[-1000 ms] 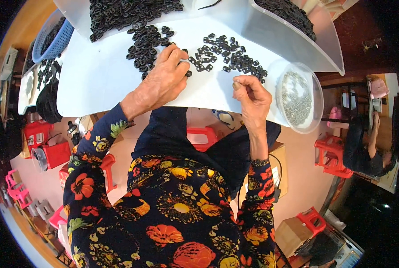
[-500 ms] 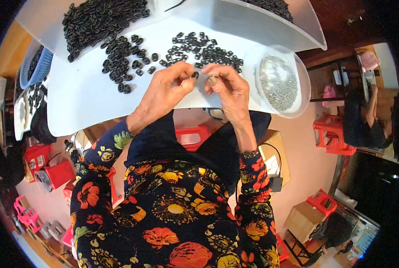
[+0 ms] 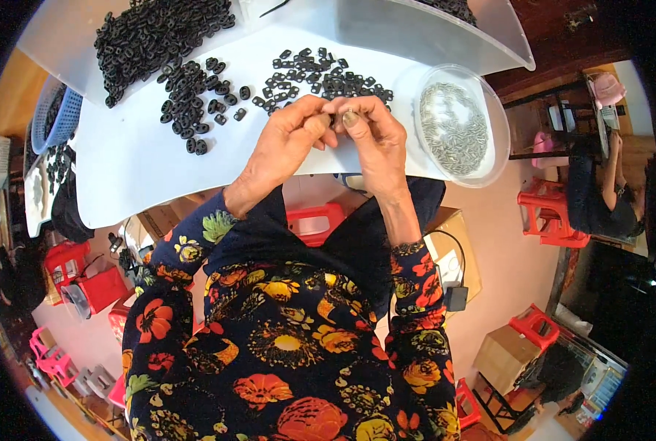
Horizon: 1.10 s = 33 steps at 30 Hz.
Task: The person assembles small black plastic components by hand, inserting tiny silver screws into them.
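My left hand (image 3: 284,143) and my right hand (image 3: 368,132) meet fingertip to fingertip above the white table (image 3: 137,162), pinching a small dark part (image 3: 334,120) between them; most of it is hidden by the fingers. Just beyond my fingers lies a loose scatter of small black plastic pieces (image 3: 320,73). Another cluster (image 3: 195,99) lies to the left, with a big heap (image 3: 155,33) behind it. A clear round dish of small silvery metal pieces (image 3: 456,125) stands right of my right hand.
A blue basket (image 3: 48,117) sits at the table's left edge. Red plastic stools (image 3: 548,217) and a cardboard box (image 3: 453,242) stand on the pink floor. Another person (image 3: 607,198) sits at the right. A translucent tray wall (image 3: 431,33) rises at the back.
My left hand left the black pieces and came to my right hand; both now hold a small part together, closer to me. The view shifted slightly.
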Each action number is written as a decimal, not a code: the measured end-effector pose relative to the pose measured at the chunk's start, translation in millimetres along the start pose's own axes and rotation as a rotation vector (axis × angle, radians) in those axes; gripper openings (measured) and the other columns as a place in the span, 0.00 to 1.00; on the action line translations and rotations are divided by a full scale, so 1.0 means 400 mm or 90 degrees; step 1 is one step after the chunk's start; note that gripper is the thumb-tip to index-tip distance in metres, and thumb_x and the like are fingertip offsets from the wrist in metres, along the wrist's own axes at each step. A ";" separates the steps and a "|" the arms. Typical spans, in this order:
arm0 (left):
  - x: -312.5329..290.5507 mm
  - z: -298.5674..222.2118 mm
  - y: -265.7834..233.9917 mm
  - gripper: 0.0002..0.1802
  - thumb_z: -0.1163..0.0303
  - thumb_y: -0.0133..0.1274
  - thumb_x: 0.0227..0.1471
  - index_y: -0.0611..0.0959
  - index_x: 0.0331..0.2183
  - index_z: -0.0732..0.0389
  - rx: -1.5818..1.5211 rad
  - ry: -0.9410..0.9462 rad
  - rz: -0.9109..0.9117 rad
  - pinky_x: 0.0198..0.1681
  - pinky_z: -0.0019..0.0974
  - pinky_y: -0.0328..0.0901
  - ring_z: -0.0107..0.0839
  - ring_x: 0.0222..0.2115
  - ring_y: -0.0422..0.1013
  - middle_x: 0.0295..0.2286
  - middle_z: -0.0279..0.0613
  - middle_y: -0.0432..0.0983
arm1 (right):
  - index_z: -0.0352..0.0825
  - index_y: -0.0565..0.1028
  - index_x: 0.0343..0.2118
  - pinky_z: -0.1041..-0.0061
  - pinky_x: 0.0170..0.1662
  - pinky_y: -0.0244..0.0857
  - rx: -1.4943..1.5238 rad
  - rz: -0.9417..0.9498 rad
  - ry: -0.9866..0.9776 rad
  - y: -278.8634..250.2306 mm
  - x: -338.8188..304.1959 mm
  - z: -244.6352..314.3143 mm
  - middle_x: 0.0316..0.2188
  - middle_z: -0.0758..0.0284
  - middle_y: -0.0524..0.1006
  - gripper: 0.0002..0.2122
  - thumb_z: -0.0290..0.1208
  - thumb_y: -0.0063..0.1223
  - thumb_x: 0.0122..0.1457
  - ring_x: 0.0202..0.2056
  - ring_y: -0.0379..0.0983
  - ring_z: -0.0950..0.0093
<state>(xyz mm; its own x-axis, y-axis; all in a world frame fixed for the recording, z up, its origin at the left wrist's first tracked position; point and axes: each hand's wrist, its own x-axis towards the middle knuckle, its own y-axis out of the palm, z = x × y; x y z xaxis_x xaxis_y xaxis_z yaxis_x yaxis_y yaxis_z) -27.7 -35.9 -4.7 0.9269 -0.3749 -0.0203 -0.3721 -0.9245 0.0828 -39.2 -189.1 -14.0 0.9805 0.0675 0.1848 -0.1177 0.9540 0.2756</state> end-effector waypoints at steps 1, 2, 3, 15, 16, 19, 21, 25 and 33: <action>-0.001 0.009 -0.006 0.11 0.71 0.44 0.57 0.75 0.39 0.67 -0.056 0.002 -0.001 0.33 0.26 0.65 0.22 0.28 0.70 0.25 0.37 0.74 | 0.30 0.74 0.35 0.83 0.35 0.64 0.022 -0.018 -0.007 -0.002 0.002 -0.006 0.32 0.69 0.76 0.06 0.26 0.50 0.59 0.30 0.67 0.84; -0.002 0.016 -0.012 0.11 0.71 0.44 0.57 0.75 0.39 0.67 -0.112 0.005 -0.002 0.33 0.26 0.66 0.23 0.28 0.70 0.25 0.37 0.74 | 0.29 0.75 0.35 0.83 0.34 0.64 0.045 -0.036 -0.014 -0.004 0.003 -0.009 0.31 0.70 0.76 0.06 0.26 0.51 0.59 0.29 0.67 0.84; -0.002 0.018 -0.018 0.11 0.71 0.44 0.57 0.75 0.39 0.67 -0.112 0.005 -0.004 0.33 0.26 0.66 0.23 0.28 0.70 0.25 0.37 0.74 | 0.29 0.75 0.35 0.83 0.34 0.64 0.046 -0.035 -0.013 -0.005 0.002 -0.008 0.31 0.70 0.76 0.06 0.26 0.51 0.59 0.29 0.67 0.84; 0.015 0.005 -0.036 0.11 0.72 0.45 0.57 0.77 0.40 0.68 -0.020 0.026 -0.001 0.34 0.26 0.66 0.22 0.29 0.70 0.27 0.37 0.75 | 0.29 0.76 0.39 0.84 0.34 0.65 -0.086 -0.017 -0.042 0.006 -0.005 -0.005 0.36 0.67 0.73 0.07 0.21 0.50 0.58 0.29 0.69 0.81; 0.017 0.001 -0.037 0.12 0.71 0.46 0.57 0.77 0.39 0.68 0.004 0.029 -0.013 0.35 0.26 0.66 0.22 0.29 0.70 0.27 0.37 0.76 | 0.29 0.76 0.39 0.84 0.34 0.65 -0.086 -0.017 -0.042 0.009 -0.005 -0.004 0.36 0.67 0.73 0.07 0.21 0.50 0.58 0.29 0.69 0.81; 0.021 0.001 -0.042 0.12 0.70 0.48 0.56 0.78 0.39 0.68 -0.004 0.012 -0.025 0.35 0.27 0.66 0.22 0.29 0.70 0.27 0.37 0.76 | 0.29 0.76 0.39 0.83 0.35 0.66 -0.084 -0.045 -0.035 0.017 -0.006 0.002 0.34 0.67 0.74 0.07 0.20 0.50 0.58 0.31 0.70 0.81; 0.020 0.007 -0.046 0.12 0.69 0.49 0.56 0.78 0.38 0.68 -0.035 -0.006 -0.027 0.35 0.27 0.66 0.23 0.29 0.70 0.27 0.37 0.76 | 0.29 0.76 0.38 0.83 0.35 0.67 -0.088 -0.059 -0.005 0.018 -0.007 0.006 0.32 0.68 0.75 0.07 0.20 0.51 0.57 0.30 0.71 0.81; 0.020 0.009 -0.043 0.13 0.69 0.49 0.55 0.78 0.39 0.68 -0.197 -0.026 -0.018 0.34 0.27 0.65 0.24 0.29 0.70 0.27 0.37 0.76 | 0.30 0.75 0.36 0.84 0.35 0.67 -0.078 -0.045 0.015 0.010 -0.016 0.006 0.29 0.70 0.76 0.05 0.20 0.52 0.57 0.28 0.71 0.82; 0.008 -0.010 -0.007 0.11 0.70 0.49 0.55 0.79 0.38 0.66 -0.135 -0.011 -0.074 0.31 0.26 0.65 0.21 0.27 0.69 0.26 0.34 0.74 | 0.29 0.72 0.34 0.81 0.37 0.69 -0.061 -0.078 0.030 0.019 -0.011 0.012 0.30 0.68 0.76 0.04 0.22 0.50 0.58 0.30 0.74 0.81</action>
<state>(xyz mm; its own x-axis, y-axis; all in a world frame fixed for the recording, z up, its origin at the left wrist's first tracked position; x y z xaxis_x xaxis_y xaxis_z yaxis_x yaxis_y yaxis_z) -23.4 -34.2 -1.0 0.9611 -0.2698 -0.0588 -0.2427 -0.9271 0.2857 -45.2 -183.4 -8.3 0.9931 -0.0395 0.1108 0.0164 0.9793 0.2020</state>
